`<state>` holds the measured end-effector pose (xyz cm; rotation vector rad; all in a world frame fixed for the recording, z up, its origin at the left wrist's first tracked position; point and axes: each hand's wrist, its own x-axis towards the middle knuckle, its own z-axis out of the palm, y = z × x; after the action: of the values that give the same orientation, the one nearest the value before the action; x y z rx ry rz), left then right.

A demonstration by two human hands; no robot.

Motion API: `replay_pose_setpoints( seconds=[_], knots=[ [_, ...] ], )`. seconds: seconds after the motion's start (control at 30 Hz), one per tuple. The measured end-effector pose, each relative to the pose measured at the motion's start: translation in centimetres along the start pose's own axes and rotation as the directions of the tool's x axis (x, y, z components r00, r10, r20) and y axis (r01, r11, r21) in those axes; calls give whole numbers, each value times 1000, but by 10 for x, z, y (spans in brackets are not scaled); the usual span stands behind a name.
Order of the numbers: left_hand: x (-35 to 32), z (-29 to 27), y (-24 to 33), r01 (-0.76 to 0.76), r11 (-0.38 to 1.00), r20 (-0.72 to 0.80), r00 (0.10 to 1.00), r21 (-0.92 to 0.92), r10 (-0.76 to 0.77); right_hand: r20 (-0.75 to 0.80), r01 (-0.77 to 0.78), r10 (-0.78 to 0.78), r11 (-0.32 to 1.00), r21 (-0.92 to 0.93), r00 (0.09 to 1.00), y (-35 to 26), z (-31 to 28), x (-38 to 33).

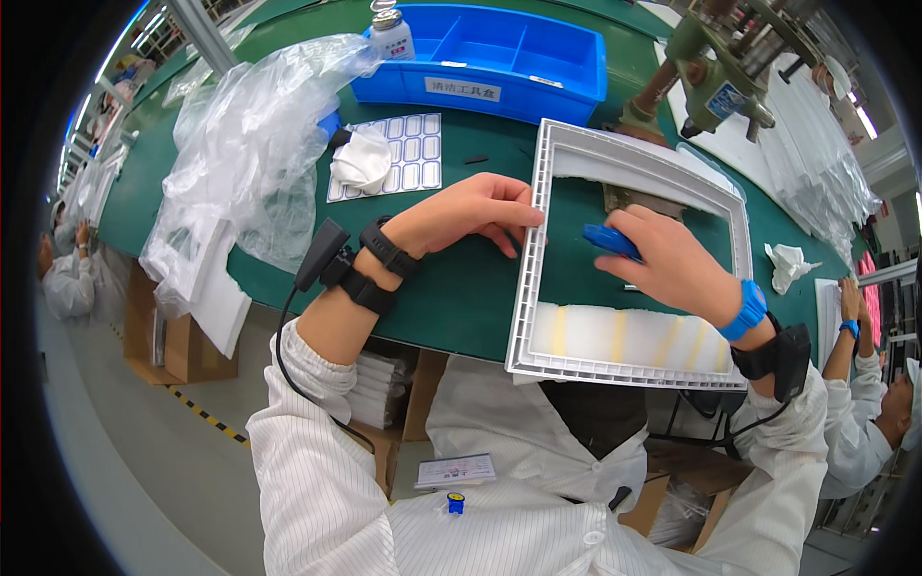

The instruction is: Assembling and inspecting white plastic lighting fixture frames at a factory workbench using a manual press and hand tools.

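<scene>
A white rectangular plastic frame [529, 288] lies on the green table, its near edge hanging over the table's front. My left hand [475, 213] rests on the frame's left side, fingers pressing its outer edge. My right hand [667, 261] sits inside the frame's opening, closed around a small blue tool [609, 240] whose tip points left. White foam with yellowish stripes [624, 336] fills the near rail of the frame.
A blue divided bin [499, 53] with a white bottle [390, 34] stands at the back. Crumpled clear plastic bags [254, 144] lie at left, beside a sheet of white labels [408, 154] and a white cloth. A green machine [715, 82] stands back right. Another person [879, 394] works at right.
</scene>
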<state>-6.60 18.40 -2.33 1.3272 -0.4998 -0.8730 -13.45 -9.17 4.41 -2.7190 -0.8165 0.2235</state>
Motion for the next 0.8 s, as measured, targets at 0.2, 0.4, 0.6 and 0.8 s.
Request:
replay_pose_setpoints(
  seconds=[0.2,0.4,0.6,0.8],
  knots=[
    [-1,0,-1,-2,1000,-6,1000,-9,2,146,105,-109,994,33,983,-20,1,37],
    [3,0,2,20,1000,5,1000,-12,-20,151,81,-99,989,123,983,-18,-1,35],
    [3,-5,-4,0,1000,19,1000,-22,0,134,129,-141,987,95,981,-12,1,31],
    [0,-8,-8,16,999,35,999,-46,-14,111,-119,100,975,187,989,5,-17,-7]
  ],
)
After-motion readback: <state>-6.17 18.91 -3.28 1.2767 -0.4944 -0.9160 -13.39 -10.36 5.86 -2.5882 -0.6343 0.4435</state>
